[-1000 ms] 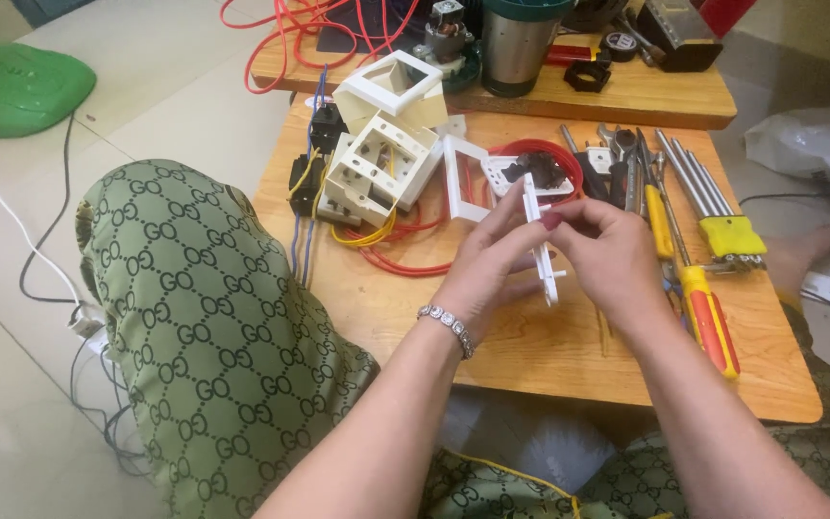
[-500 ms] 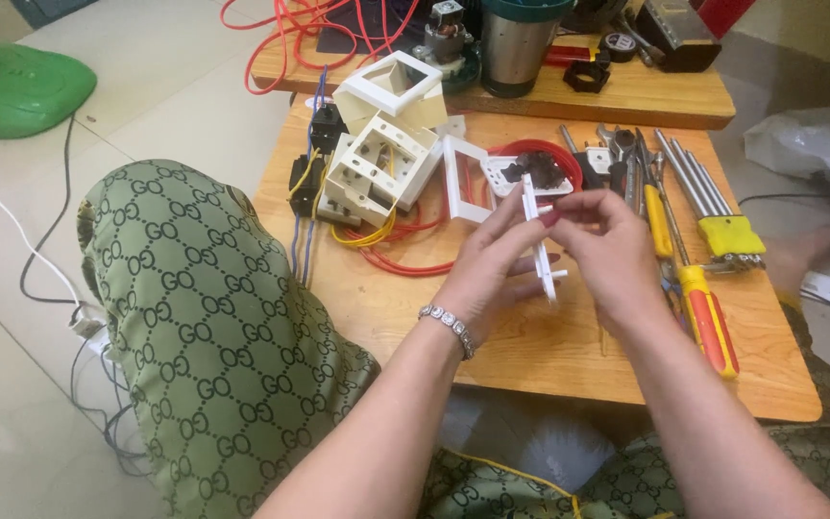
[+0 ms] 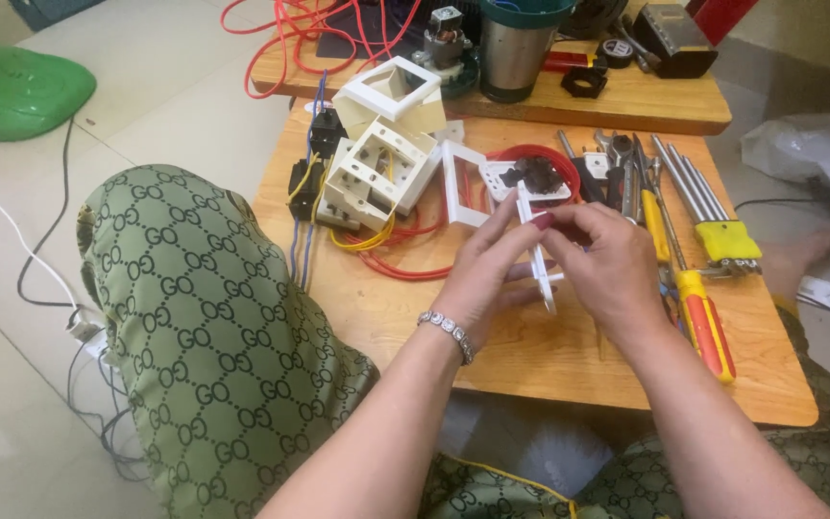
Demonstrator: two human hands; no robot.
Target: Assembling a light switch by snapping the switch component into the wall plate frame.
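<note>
Both my hands hold a thin white plastic frame (image 3: pixel 537 252) edge-on above a low wooden table (image 3: pixel 386 317). My left hand (image 3: pixel 487 269), with a beaded bracelet on the wrist, grips it from the left. My right hand (image 3: pixel 607 264) pinches it from the right near its top. Just behind the hands lie another white frame (image 3: pixel 461 183) and a red round lid (image 3: pixel 535 171) holding small dark parts.
White socket boxes (image 3: pixel 377 168) with yellow, red and blue wires sit at the table's left. Screwdrivers (image 3: pixel 698 308) and hex keys (image 3: pixel 698 197) lie on the right. A second wooden board (image 3: pixel 646 101) behind carries a metal cup (image 3: pixel 516 48) and a motor. My knee (image 3: pixel 194 317) in green patterned cloth is at left.
The hands and the white frame have shifted only slightly; the grip looks the same.
</note>
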